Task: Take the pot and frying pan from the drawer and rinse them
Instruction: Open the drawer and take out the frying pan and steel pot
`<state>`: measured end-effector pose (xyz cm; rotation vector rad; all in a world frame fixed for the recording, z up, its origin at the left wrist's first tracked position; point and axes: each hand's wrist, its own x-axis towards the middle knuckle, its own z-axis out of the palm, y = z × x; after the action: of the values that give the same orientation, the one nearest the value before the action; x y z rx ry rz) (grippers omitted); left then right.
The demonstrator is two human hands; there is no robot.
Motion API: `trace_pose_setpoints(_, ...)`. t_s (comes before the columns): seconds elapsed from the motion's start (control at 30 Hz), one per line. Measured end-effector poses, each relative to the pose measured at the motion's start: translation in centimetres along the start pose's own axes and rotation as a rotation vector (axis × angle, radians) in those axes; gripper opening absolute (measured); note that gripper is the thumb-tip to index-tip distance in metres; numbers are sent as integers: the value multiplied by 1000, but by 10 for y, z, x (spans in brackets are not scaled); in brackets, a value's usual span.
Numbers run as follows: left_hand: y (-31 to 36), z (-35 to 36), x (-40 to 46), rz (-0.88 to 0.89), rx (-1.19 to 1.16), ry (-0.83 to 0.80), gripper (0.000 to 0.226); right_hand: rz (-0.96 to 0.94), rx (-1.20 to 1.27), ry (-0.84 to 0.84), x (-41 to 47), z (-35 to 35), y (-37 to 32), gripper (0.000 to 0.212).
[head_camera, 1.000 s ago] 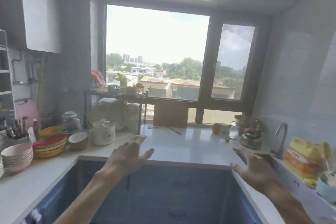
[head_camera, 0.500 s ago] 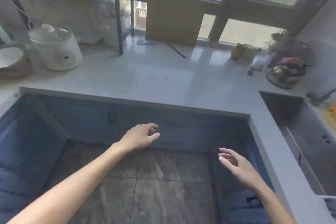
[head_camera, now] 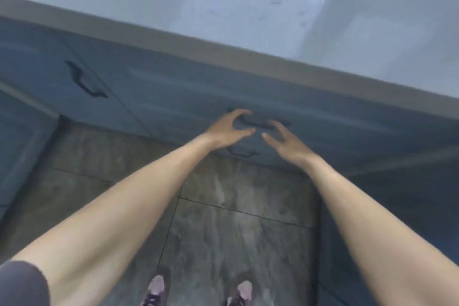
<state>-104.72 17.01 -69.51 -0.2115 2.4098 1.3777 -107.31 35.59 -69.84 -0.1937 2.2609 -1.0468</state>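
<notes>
Both hands reach down toward a blue drawer front (head_camera: 188, 104) under the pale countertop. My left hand (head_camera: 229, 129) has its fingers curled apart just left of the drawer's dark handle (head_camera: 258, 124). My right hand (head_camera: 285, 141) is spread just right of that handle. Neither hand holds anything. A second dark handle (head_camera: 242, 154) shows lower down, between the wrists. The drawer is closed; no pot or frying pan is in sight. The picture is blurred by motion.
A pale countertop (head_camera: 223, 2) runs across the top. Another cabinet handle (head_camera: 84, 81) sits on the blue front to the left. Blue cabinets flank a brown tiled floor (head_camera: 223, 218), where my two pink shoes (head_camera: 156, 290) stand.
The view has tilted down from the window and counter to the cabinet fronts and floor. Both hands have dropped and come together at the drawer handle.
</notes>
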Motion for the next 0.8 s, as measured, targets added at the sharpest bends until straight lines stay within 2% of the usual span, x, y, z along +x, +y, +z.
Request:
trace_pose_setpoints(0.1,-11,14,21,88,-6,59,26,-108,34,87,21,4,13,10)
trace_pose_setpoints(0.23,-20,23,27,141,-92,176,5,-248,67,177,26,8,23,8)
trace_pose_setpoints(0.4,-18,11,27,137,-29,68,9,-228,54,201,24,10,23,8)
trace_pose_setpoints(0.57,-21,25,8,91,-68,151,11,-176,117,271,8,26,21,7)
trace_pose_setpoints(0.8,-33,30,-47,70,-124,37,12,-43,163,235,-47,53,20,11)
